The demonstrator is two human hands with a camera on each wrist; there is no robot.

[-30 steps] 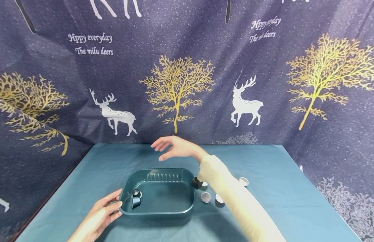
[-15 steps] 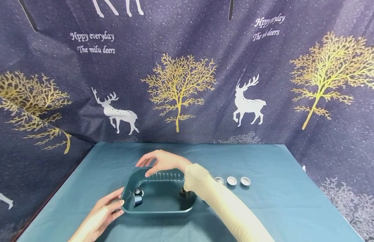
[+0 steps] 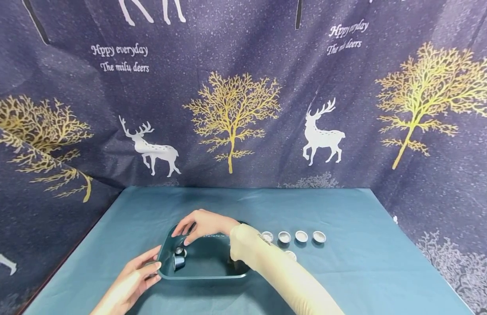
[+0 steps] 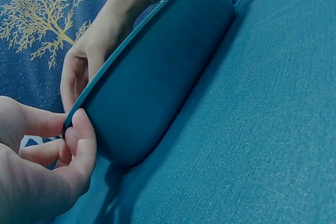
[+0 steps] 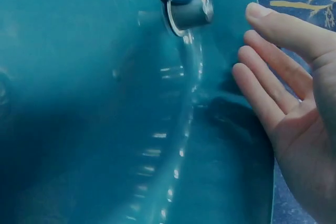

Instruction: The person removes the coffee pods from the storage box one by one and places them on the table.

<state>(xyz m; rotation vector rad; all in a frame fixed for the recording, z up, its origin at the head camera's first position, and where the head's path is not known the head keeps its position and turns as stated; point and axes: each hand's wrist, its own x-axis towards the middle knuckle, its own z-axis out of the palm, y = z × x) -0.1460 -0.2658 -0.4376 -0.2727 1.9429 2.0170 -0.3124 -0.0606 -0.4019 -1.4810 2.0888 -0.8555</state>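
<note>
Teal plastic basin on a teal tablecloth, near the front and left of centre. Inside, against the basin's left end, two small capsules: a blue one on its side and a silvery one just behind it, touching or nearly so. Left hand at the basin's left corner, thumb hooked over the rim and fingers curled beneath in a pinch, seen close in the left wrist view. Right hand over the basin's far left part, above the capsules, fingers straight and loose, holding nothing; same relaxed spread in the right wrist view, fingertips near the two capsules. Cream sleeve across the basin's right side. To the right, on the cloth, a row of four foil-topped capsules, a fifth just in front. Behind, a dark blue backdrop with golden trees and white deer.
</note>
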